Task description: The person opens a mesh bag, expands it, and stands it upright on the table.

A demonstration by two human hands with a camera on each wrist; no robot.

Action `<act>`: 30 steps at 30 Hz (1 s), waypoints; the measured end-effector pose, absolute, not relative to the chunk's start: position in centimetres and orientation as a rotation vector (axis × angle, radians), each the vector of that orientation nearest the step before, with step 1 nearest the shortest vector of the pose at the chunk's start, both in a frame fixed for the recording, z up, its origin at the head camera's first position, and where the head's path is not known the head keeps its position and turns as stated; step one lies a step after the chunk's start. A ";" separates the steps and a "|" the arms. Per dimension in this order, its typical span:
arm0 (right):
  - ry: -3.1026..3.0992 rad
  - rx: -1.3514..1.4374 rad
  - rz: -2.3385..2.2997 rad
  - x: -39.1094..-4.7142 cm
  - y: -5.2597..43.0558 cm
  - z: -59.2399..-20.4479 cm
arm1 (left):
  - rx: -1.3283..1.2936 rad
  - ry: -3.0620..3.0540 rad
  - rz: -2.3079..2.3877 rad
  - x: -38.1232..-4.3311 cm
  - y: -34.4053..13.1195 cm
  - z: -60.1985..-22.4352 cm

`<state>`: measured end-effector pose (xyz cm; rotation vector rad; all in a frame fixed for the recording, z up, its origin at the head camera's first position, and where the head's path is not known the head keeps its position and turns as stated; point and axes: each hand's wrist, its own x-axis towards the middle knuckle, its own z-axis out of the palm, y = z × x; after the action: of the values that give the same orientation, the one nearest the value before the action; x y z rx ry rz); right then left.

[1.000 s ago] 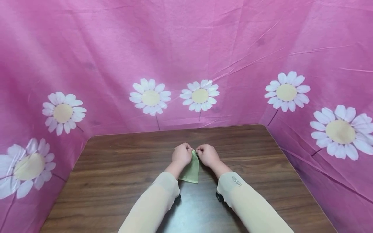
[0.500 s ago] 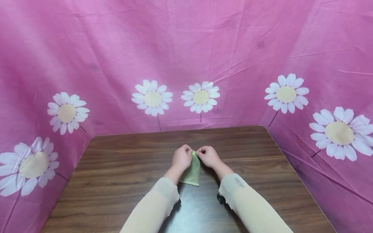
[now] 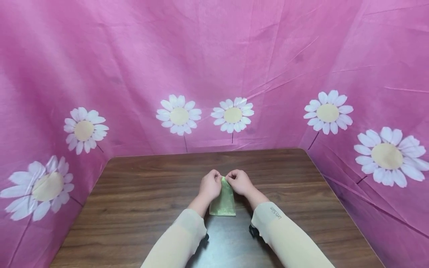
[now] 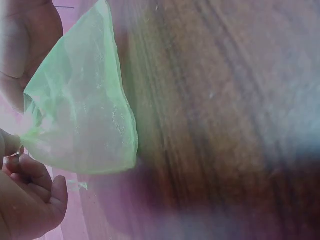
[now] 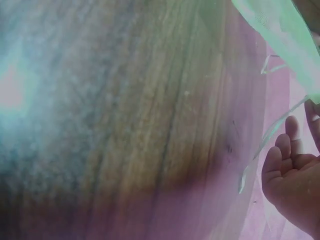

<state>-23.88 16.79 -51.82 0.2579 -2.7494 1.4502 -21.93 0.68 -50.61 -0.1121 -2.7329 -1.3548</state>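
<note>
Your green bag [image 3: 223, 199], just below the middle of the frame, has swung a bit to the right. Your left hand [image 3: 209, 186] and right hand [image 3: 240, 181] pinch its bunched top, fingers nearly closed; the neck seems your job now.
</note>
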 end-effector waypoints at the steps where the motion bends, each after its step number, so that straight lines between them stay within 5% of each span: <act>1: -2.750 0.261 1.444 -23.8 16.8 -51.9 | -0.115 -2.724 -1.359 -21.8 0.7 -50.7; 30: -2.649 0.339 1.484 -21.9 16.8 -51.5 | -0.109 -2.553 -1.424 -19.0 0.3 -50.5</act>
<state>-21.86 16.78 -51.50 0.3387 -2.6493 1.4844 -18.97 0.26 -50.50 -0.1092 -2.5534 -1.4236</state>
